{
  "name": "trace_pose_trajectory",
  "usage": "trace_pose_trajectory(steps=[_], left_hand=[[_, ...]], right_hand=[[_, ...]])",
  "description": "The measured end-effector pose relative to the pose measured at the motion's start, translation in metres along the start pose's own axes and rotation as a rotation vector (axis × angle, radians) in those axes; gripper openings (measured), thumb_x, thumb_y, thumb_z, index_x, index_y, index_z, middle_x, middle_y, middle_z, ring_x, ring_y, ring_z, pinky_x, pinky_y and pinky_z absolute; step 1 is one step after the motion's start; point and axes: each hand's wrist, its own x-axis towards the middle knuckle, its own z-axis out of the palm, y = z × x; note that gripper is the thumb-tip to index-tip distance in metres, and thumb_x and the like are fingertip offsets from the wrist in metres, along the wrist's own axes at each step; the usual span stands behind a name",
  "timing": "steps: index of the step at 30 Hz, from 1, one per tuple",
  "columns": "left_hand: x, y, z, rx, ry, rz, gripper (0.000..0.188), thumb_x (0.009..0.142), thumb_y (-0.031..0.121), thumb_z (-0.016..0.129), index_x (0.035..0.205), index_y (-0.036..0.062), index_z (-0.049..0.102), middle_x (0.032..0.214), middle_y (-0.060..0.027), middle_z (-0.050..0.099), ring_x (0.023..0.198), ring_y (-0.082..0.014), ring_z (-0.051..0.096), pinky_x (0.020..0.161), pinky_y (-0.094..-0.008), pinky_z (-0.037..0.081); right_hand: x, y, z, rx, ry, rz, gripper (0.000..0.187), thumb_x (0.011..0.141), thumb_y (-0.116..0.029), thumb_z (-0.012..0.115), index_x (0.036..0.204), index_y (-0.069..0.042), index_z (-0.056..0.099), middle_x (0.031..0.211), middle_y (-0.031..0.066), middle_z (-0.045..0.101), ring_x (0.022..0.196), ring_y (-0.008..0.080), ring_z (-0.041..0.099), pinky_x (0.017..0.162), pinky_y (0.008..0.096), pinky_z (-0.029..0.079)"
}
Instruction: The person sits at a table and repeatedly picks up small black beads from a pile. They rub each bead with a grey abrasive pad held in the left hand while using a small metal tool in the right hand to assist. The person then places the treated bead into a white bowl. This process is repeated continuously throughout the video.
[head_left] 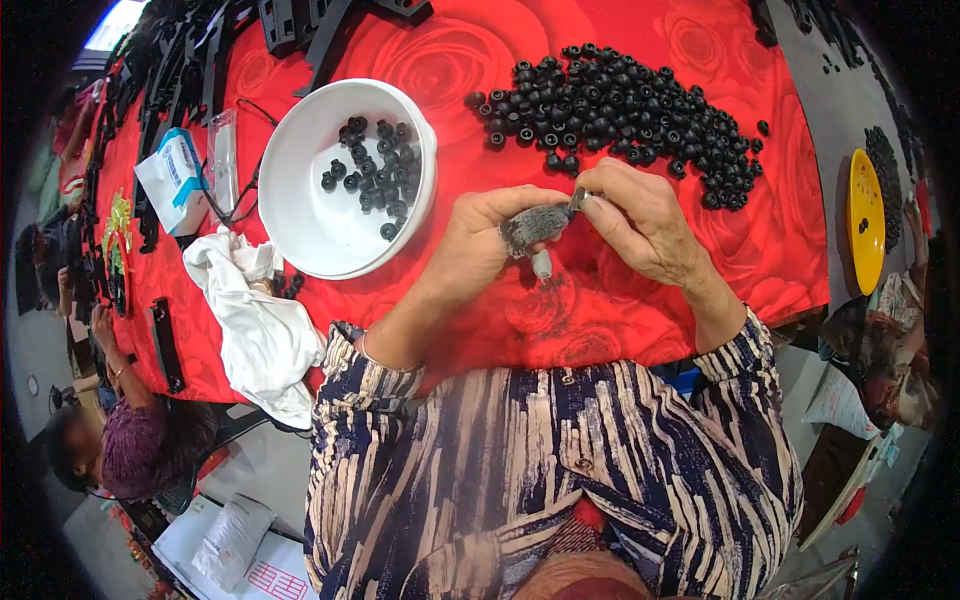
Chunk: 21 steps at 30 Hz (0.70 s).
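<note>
My left hand [478,235] is closed in front of me, over the red cloth. Dark grey, knit-looking material [535,229] covers its fingers, and a pale wrapped tip [542,264] pokes out below. Whatever it pinches is too small to make out. Against its fingertips, my right hand [640,222] pinches a small flat metal blade [577,199] between thumb and forefinger. Behind my hands spreads a pile of small round black plastic parts [625,110], each with a hole. A white bowl [425,190] to the left holds several similar parts [375,170].
A crumpled white cloth [255,320] lies left, near the table edge, with a white-and-blue packet [175,180] beyond. Long black plastic pieces [180,90] fill the far left. Dark crumbs dot the red tablecloth [600,310]. A yellow plate [868,225] stands right; another person [150,445] sits left.
</note>
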Motion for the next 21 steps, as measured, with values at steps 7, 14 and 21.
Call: trace_pose_trajectory(steps=[7, 14, 21], left_hand=[[0.0022, 0.0021, -0.0010, 0.032, -0.039, 0.001, 0.023, 0.087, 0.003, 0.053, 0.107, -0.0009, 0.062, 0.086, -0.0066, 0.063, 0.061, -0.0120, 0.060, 0.052, -0.0234, 0.047], [0.0041, -0.0008, -0.0025, 0.038, -0.049, -0.026, 0.023, 0.087, 0.002, 0.052, 0.107, -0.0020, 0.062, 0.085, -0.0058, 0.062, 0.062, -0.0127, 0.060, 0.052, -0.0234, 0.047], [0.0052, -0.0049, -0.0045, -0.043, -0.021, -0.073, 0.022, 0.087, 0.005, 0.054, 0.107, -0.0016, 0.062, 0.083, -0.0078, 0.062, 0.062, -0.0126, 0.059, 0.055, -0.0238, 0.049]], right_hand=[[0.0000, 0.0035, -0.0031, -0.070, -0.005, -0.065, 0.010, 0.082, -0.009, 0.057, 0.089, -0.002, 0.057, 0.074, 0.0112, 0.055, 0.064, 0.0287, 0.056, 0.055, 0.0359, 0.044], [0.0008, 0.0035, -0.0056, -0.032, -0.053, -0.096, 0.010, 0.081, -0.006, 0.057, 0.088, 0.000, 0.056, 0.072, 0.0112, 0.053, 0.062, 0.0274, 0.054, 0.054, 0.0353, 0.042], [-0.0001, 0.0061, -0.0062, 0.158, -0.143, 0.010, 0.009, 0.082, -0.006, 0.056, 0.089, 0.000, 0.057, 0.072, 0.0105, 0.053, 0.062, 0.0240, 0.054, 0.054, 0.0325, 0.042]])
